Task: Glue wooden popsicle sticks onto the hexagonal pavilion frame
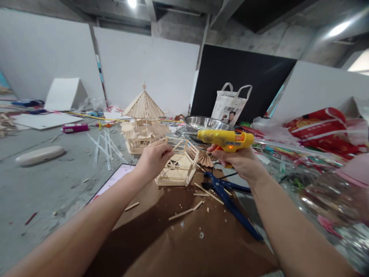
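Observation:
My right hand [235, 159] is wrapped round a yellow hot glue gun [221, 138], its nozzle pointing left and a small orange light glowing on its side. My left hand [154, 159] is closed at the left side of an open wooden-stick frame [175, 173]; what its fingertips pinch, if anything, is hidden. The frame has a flat base, low railings and thin posts. Just behind stands a pagoda model [144, 115] of the same pale sticks, with a pointed roof. Blue-handled pliers [227, 200] lie below my right hand, beside loose sticks [184, 213].
A brown sheet [190, 250] covers the work surface. A phone [113, 179] lies left, near clear glue sticks [105, 146] and a white case [40, 156]. Behind are a metal bowl [207, 123] and a white bag [230, 104]. A pink-lidded bottle [337, 192] is at right.

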A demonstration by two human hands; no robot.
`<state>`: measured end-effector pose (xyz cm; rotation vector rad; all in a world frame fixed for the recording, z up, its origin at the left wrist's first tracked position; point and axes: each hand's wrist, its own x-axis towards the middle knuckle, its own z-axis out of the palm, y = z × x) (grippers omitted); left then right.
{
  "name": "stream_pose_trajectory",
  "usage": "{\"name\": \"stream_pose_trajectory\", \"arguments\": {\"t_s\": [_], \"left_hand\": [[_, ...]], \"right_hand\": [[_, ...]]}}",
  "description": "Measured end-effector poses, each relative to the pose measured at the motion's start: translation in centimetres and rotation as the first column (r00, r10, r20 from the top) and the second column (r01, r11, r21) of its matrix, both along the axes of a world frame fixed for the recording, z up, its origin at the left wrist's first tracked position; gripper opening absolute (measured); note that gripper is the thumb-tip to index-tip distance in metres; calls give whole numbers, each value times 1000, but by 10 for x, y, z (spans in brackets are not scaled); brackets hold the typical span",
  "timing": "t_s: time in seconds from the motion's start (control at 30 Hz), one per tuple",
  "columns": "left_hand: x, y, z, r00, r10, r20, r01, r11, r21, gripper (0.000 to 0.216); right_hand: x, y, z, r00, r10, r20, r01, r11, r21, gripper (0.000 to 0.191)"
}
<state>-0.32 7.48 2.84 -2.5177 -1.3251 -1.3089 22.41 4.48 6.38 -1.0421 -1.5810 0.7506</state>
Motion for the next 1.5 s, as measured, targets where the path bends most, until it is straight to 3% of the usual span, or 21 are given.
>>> {"name": "stream_pose_trajectory", "arguments": {"t_s": [0.6, 1.5], "left_hand": [[-3, 2, -1, 999, -21, -30, 24, 995, 101, 11], [-4, 4, -1, 990, -76, -119, 90, 990, 110, 18]], "right_hand": [[0, 2, -1, 999, 26, 18, -26, 999, 31, 16], [3, 6, -5, 998, 50, 26, -51, 998, 22, 15]]}}
